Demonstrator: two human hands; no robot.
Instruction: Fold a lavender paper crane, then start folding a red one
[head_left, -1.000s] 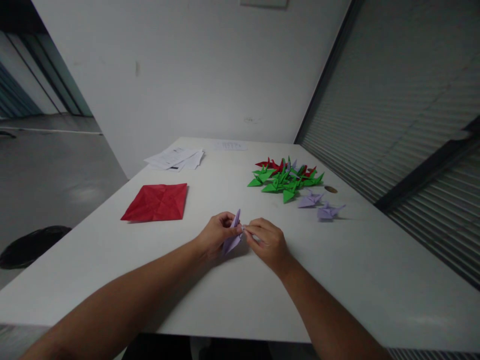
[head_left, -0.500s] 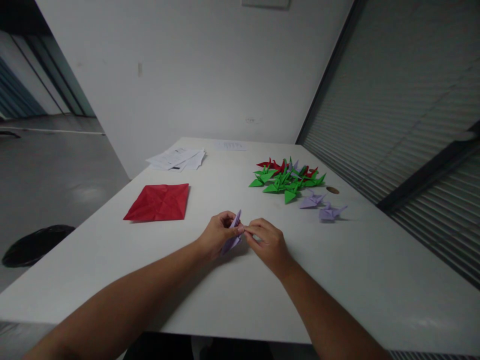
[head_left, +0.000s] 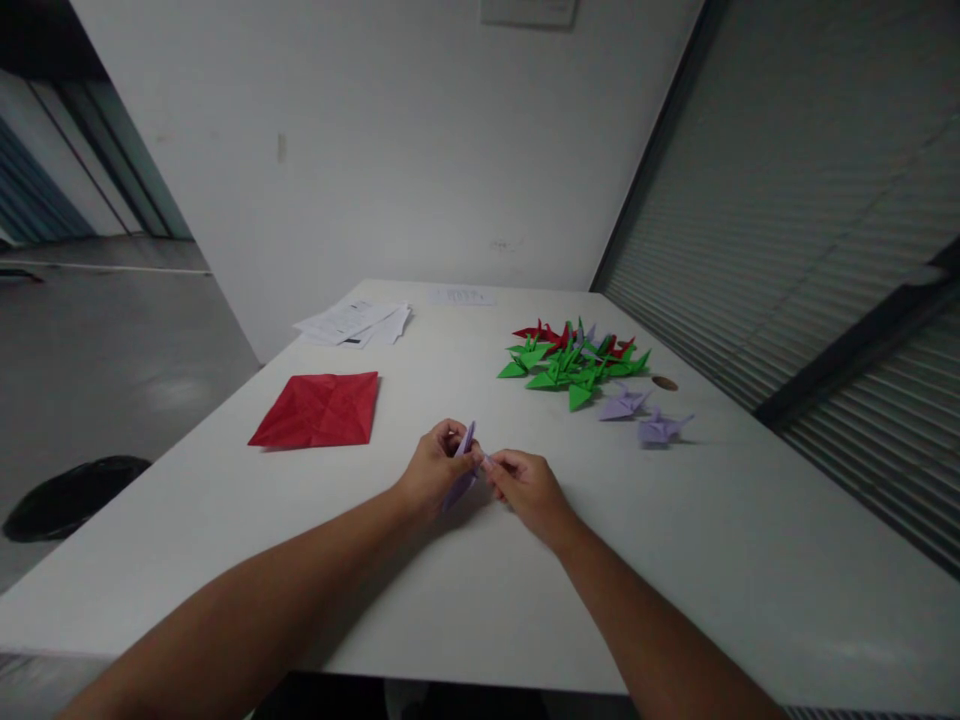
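Observation:
A half-folded lilac paper piece (head_left: 463, 470) is pinched between both my hands just above the white table (head_left: 465, 590). My left hand (head_left: 431, 468) grips its left side with fingers closed round it. My right hand (head_left: 525, 487) pinches a thin flap at its right edge with thumb and forefinger. Much of the lilac paper is hidden by my fingers. A creased red paper square (head_left: 319, 409) lies flat to the left. Two finished lilac cranes (head_left: 643, 415) stand to the right, in front of a heap of green and red cranes (head_left: 574, 358).
White printed sheets (head_left: 352, 322) lie at the table's far left, and one more sheet (head_left: 461, 296) at the far edge. A small brown round thing (head_left: 664, 382) sits by the cranes. Window blinds (head_left: 810, 200) run along the right. A black object (head_left: 67, 490) lies on the floor at left.
My right hand has slid slightly left and closer to my left hand, drawing the pinch on the lilac paper tighter. The camera view has tilted down a little.

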